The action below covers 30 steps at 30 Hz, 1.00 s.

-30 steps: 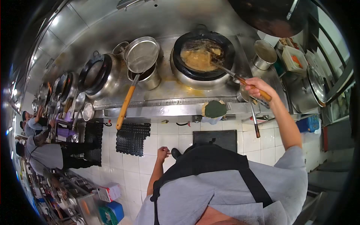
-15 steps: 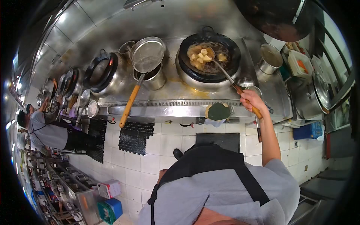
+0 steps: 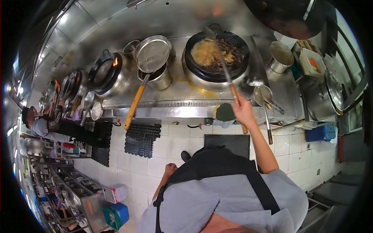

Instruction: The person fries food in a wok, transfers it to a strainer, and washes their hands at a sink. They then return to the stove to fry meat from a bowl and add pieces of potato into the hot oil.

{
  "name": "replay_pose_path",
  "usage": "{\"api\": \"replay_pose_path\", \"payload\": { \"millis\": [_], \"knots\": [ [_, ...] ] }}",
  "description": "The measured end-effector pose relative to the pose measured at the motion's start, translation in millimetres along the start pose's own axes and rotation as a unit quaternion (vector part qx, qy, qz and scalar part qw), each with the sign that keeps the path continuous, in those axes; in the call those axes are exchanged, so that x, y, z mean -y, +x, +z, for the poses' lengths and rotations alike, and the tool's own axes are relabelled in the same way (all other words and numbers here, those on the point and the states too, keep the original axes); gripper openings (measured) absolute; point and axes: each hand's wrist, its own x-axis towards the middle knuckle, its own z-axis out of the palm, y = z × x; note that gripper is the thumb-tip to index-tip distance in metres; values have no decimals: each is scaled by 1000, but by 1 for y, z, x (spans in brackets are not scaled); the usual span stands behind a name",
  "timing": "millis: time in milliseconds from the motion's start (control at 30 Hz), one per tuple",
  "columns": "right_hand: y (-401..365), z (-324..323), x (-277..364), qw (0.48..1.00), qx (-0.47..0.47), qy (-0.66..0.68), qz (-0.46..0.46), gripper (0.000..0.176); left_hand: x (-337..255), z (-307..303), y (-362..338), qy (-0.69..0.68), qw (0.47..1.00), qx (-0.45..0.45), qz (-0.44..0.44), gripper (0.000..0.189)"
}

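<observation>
My right hand (image 3: 243, 110) is closed around the wooden handle of a long metal ladle (image 3: 224, 65). The ladle reaches over a black wok (image 3: 244, 64), its blurred head at the far rim. Inside the wok, golden food pieces (image 3: 204, 53) bubble in dark oil; steam or froth blurs their shapes. Down beside my waist, my left hand (image 3: 170, 169) is loosely curled, with nothing seen in it.
A strainer (image 3: 152, 54) with a long wooden handle rests across a metal pot (image 3: 161, 82). Flames show at another wok (image 3: 94, 79). A steel container (image 3: 280, 58) stands right of the stove. A co-worker (image 3: 40, 126) stands far left. A second ladle (image 3: 255, 80) lies nearby.
The ladle held pale food cubes above the wok; now its head is at the far rim and the food bubbles in the oil. My right hand has moved left. More of my left hand shows.
</observation>
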Motion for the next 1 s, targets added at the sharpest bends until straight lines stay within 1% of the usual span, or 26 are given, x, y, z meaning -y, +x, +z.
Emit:
{"api": "replay_pose_path", "payload": {
  "millis": [33,100,167,233,300,367,467,567,600,700,733,767,800,833,867,900,933,967,1000],
  "knots": [
    [1,18,9,996,23,91,3,46,23,1,15,42,999,8,14,17],
    [6,61,8,981,120,113,103,42,55,2,33,116,992,14,52,17],
    [10,110,15,979,116,116,124,39,69,1,40,181,978,8,101,17],
    [12,163,11,991,12,117,61,40,66,2,35,96,993,4,70,17],
    [18,197,9,988,17,114,106,43,62,-1,14,48,999,3,12,18],
    [22,228,0,980,39,145,130,49,41,1,-9,22,998,-10,-57,19],
    [18,261,-7,982,43,99,153,55,55,-4,-21,27,997,-33,-72,19],
    [16,258,2,966,146,-10,214,58,64,-11,-37,44,995,-41,-80,19],
    [13,273,-13,961,173,-26,213,63,63,-13,-43,50,994,-41,-83,19],
    [-1,283,-26,972,159,-35,171,59,64,-23,-54,66,993,-41,-89,20],
    [2,260,-29,955,252,-6,159,47,65,-26,-57,70,993,-45,-89,20],
    [0,234,-39,976,197,16,86,35,67,-29,-60,72,992,-48,-88,20],
    [1,220,-79,979,175,84,62,35,70,-33,-63,73,992,-53,-84,20],
    [15,162,-85,984,154,-16,89,27,74,-37,-66,74,992,-59,-79,20],
    [22,104,-100,986,61,-151,18,21,76,-39,-67,74,992,-63,-75,20],
    [33,40,-108,951,-10,-310,-8,17,80,-40,-69,69,993,-64,-74,20],
    [44,-15,-161,956,12,-276,97,21,85,-41,-73,62,993,-63,-74,20],
    [58,-66,-153,889,50,-414,189,24,86,-39,-75,45,994,-57,-80,20],
    [52,-100,-228,873,33,-468,133,30,88,-39,-70,1,995,-33,-96,19]
  ]
}}
